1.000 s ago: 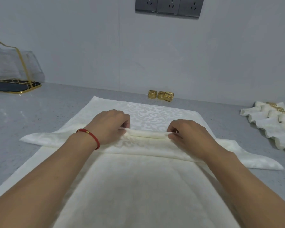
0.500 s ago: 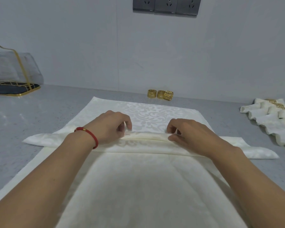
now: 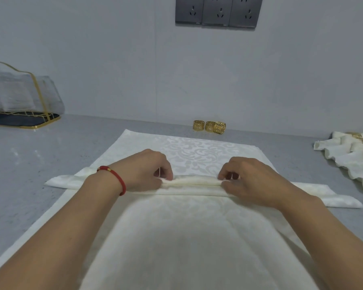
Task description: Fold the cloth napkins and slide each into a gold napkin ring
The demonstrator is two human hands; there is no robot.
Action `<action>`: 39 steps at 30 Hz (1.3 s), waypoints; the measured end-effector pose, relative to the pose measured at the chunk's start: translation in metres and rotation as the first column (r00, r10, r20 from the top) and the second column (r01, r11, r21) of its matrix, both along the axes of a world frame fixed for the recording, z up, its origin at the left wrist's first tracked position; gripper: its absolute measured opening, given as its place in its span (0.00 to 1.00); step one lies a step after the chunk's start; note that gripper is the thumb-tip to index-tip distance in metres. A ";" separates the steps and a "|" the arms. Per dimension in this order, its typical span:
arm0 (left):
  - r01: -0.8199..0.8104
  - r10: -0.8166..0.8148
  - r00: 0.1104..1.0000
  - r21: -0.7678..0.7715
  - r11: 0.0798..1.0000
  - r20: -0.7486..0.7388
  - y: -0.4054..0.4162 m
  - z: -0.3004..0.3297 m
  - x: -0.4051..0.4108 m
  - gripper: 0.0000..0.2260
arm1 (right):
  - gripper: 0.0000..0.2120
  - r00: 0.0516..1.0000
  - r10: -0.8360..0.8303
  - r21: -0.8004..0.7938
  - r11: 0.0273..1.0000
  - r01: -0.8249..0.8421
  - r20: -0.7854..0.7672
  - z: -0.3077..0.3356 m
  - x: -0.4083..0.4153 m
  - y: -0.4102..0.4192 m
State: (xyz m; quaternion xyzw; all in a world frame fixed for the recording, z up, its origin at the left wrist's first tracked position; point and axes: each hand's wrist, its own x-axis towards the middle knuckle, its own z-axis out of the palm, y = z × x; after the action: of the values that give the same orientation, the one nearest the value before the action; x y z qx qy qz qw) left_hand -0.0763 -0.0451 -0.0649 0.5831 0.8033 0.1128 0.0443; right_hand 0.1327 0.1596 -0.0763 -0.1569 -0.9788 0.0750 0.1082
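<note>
Left hand (image 3: pixel 142 171) and right hand (image 3: pixel 250 177) each pinch the pleated ridge of the cream damask cloth napkin (image 3: pixel 194 185); three gold filigree napkin rings (image 3: pixel 209 127) stand far behind.

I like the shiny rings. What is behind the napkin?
Three gold rings stand in a row behind the napkin, near the wall. Both hands cover parts of the fold.

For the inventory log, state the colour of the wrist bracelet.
Red cord with a small gold bead, on the left wrist bracelet; the head view shows it plainly.

Head view, downward, close over countertop (image 3: pixel 29 164)
</note>
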 end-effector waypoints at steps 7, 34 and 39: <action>-0.014 0.012 0.999 0.040 0.999 0.038 0.006 -0.006 0.001 0.09 | 0.09 0.999 0.046 -0.023 0.999 -0.047 -0.022 -0.008 -0.002 0.003; 0.084 -0.079 0.991 -0.046 0.995 0.105 0.010 -0.003 0.011 0.05 | 0.35 0.983 -0.177 0.021 0.984 0.176 0.055 -0.035 -0.037 -0.039; 0.038 -0.017 0.963 -0.074 0.997 0.268 0.006 0.000 0.008 0.08 | 0.39 0.978 -0.142 -0.042 0.988 0.150 0.154 -0.043 -0.040 -0.032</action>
State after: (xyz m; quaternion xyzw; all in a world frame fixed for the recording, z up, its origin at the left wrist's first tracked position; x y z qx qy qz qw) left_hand -0.0681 -0.0389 -0.0652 0.5714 0.7857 0.1583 0.1766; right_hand 0.0928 0.1273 -0.1195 -0.2365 -0.9676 0.0810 0.0350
